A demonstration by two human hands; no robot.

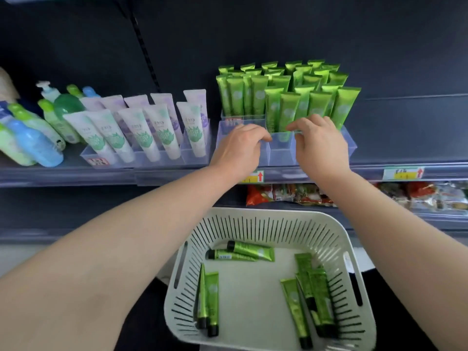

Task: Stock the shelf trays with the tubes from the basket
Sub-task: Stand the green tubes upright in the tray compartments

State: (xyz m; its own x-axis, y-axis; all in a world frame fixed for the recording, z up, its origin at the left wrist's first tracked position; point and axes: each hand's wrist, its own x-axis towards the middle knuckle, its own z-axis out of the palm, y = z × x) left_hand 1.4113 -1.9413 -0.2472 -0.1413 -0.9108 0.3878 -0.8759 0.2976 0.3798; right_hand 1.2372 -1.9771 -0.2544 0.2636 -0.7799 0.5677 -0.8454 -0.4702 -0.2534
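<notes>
Green tubes (249,250) lie loose in the white basket (266,211) below you, and more stand upright in the clear tray (281,154) on the shelf (367,171), where your left hand (240,145) pinches the tray's front rim and your right hand (320,143) curls beside it, grip unclear.

I get one wide view from my head camera, aimed forward and down, close to the shelf (76,173) front edge; the basket (278,214) is probably nearest.

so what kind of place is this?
Likely a shop aisle: price labels on the shelf rail, clear trays packed with identical green tubes, and snack packets underneath.
</notes>
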